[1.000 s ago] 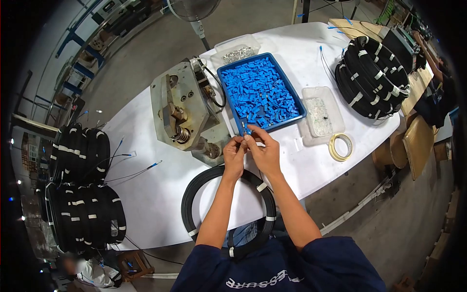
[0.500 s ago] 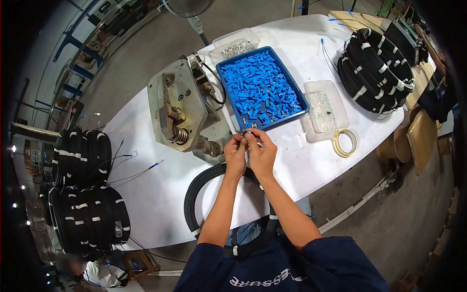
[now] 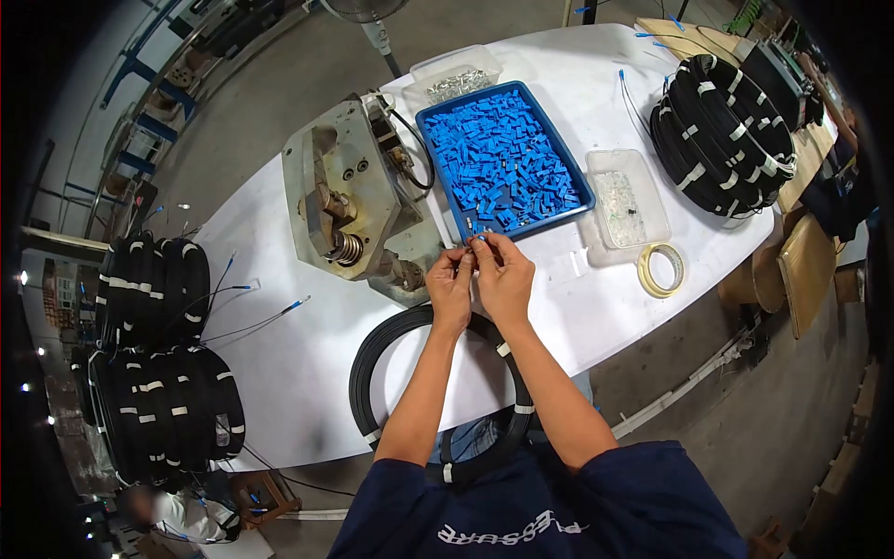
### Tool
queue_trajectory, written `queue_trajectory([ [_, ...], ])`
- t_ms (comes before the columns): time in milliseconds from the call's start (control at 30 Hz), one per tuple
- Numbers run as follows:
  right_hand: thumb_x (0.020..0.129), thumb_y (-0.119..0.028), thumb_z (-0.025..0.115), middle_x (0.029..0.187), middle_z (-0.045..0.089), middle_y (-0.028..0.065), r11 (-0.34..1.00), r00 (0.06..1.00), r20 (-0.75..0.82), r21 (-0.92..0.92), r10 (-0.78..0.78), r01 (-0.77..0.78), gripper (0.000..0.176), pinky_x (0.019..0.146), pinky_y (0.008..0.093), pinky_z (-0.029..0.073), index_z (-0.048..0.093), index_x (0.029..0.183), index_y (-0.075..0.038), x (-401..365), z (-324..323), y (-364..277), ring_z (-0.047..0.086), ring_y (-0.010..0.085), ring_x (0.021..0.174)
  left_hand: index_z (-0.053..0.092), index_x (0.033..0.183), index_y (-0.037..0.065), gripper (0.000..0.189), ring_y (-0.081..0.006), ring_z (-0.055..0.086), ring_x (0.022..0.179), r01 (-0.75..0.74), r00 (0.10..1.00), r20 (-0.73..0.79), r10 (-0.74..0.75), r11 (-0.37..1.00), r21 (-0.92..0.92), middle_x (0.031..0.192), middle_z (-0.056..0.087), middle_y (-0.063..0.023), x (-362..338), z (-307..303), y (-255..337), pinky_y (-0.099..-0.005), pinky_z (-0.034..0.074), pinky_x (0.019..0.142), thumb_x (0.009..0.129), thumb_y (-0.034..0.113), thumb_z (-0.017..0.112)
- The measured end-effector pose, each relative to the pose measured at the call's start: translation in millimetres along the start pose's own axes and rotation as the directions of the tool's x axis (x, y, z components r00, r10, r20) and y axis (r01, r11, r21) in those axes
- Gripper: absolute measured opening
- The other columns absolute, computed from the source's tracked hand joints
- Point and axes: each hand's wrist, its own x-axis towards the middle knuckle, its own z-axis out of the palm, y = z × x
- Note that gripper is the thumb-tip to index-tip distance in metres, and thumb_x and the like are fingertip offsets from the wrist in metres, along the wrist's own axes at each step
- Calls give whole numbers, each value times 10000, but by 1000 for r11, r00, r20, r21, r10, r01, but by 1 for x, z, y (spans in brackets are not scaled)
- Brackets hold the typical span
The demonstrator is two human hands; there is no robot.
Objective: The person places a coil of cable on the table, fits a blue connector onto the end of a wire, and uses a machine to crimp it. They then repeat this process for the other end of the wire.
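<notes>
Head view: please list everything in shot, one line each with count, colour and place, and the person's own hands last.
table: 1, white, centre
tray: 1, blue, far side of the table
small parts: many, blue, filling the tray
machine: 1, grey metal, left of the tray
far tub: 1, clear, behind the tray, holds metal bits
near tub: 1, clear, right of the tray
tape roll: 1, pale yellow, beside the near tub
coil stacks: 3, black with white ties, one far right, two left
single coil: 1, black, near table edge
loose cables: a few, blue-ended, left
fan: 1, top edge
other person: 1, bottom left
blue-tipped piece: 1, pinched by both hands
left hand, right hand: together before the tray
</notes>
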Motion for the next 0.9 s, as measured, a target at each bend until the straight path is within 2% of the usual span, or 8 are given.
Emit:
queue_trajectory([
  [67,917,-150,679,804,723,105,996,999,44,85,20,-24,185,625,266,517,692,997,16,7,-5,10,670,124,693,627,1003,2,56,-85,589,822,3,1000,-1,-3,1000,29,927,648,-30,-3,1,-1,-238,482,755,964,35,605],
  [133,935,-143,663,854,725,74,907,950,212,305,231,-289,181,653,237,513,695,992,25,16,-13,9,662,105,753,633,1006,1,67,-86,588,824,-6,1000,5,6,999,39,930,650,-28,-1,2,-2,-241,479,754,964,49,612],
  [267,946,-138,647,922,711,69,867,913,284,322,294,-380,180,694,245,546,670,1015,27,21,-27,-11,649,102,781,641,1017,3,88,-77,589,825,-15,997,72,12,998,55,922,655,-22,-3,6,4,-227,473,741,958,67,629],
  [333,947,-132,642,948,706,82,884,914,286,287,289,-370,177,706,256,561,658,1024,27,22,-28,-10,651,111,789,638,990,7,100,-54,494,692,19,999,46,-21,999,51,828,611,0,-4,12,10,-222,395,625,956,102,641],
  [633,961,-121,619,940,708,86,890,934,224,306,277,-338,161,672,240,546,647,1014,29,15,-22,-1,643,102,807,667,978,11,97,-35,483,658,80,993,78,-83,996,45,812,636,6,-4,2,6,-197,379,593,945,101,657],
  [733,974,-130,609,965,705,93,898,954,144,325,263,-296,169,743,251,552,636,1025,29,1,-8,-3,653,116,844,663,972,14,92,-37,487,661,23,999,48,-24,999,32,812,638,7,-4,-1,-1,-196,380,593,946,101,655],
  [800,971,-136,611,942,713,89,904,981,15,385,196,-186,157,646,213,509,638,997,16,-7,2,1,634,89,792,661,968,18,79,-37,490,665,22,1000,18,-23,999,32,820,640,7,-4,1,2,-194,378,594,950,94,648],
  [900,967,-122,610,927,722,99,939,987,17,306,161,-158,154,667,237,525,637,990,27,-6,2,1,655,107,794,656,968,21,60,-40,511,693,11,1000,-4,-11,999,40,849,645,2,-4,-1,0,-193,395,608,956,74,633],
])
